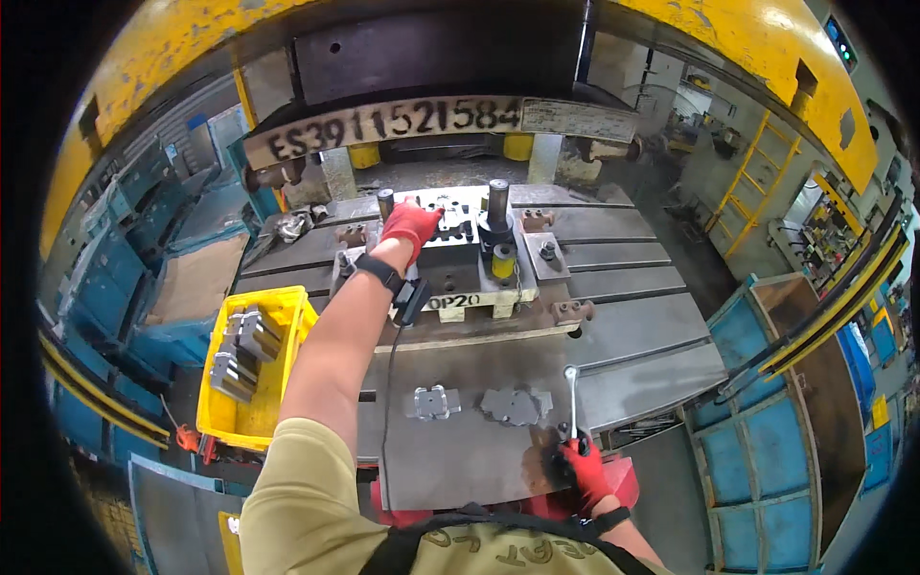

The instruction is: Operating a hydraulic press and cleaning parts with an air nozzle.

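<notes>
My left hand [412, 228], in a red glove, reaches far forward over the steel die [450, 253] on the press bed. Its fingers are bent together at the die's top, beside a guide post; what they hold is too small to make out. Low on the right, my right hand [586, 471], also gloved in red, is closed around the lower end of a wrench [573, 402]. The wrench points away from me, its ring head over the plate's right edge. Ahead of the hands, two flat metal pieces, a left one [435, 402] and a right one [517, 406], lie on the grey plate [441, 465].
A yellow bin [259, 418] with several metal blocks [251, 335] stands to the left. The die's thick guide post [497, 203] rises on the right. Overhead hangs the press ram [431, 57]. A cable [387, 431] runs down the plate. Blue-panelled crates [781, 441] stand right.
</notes>
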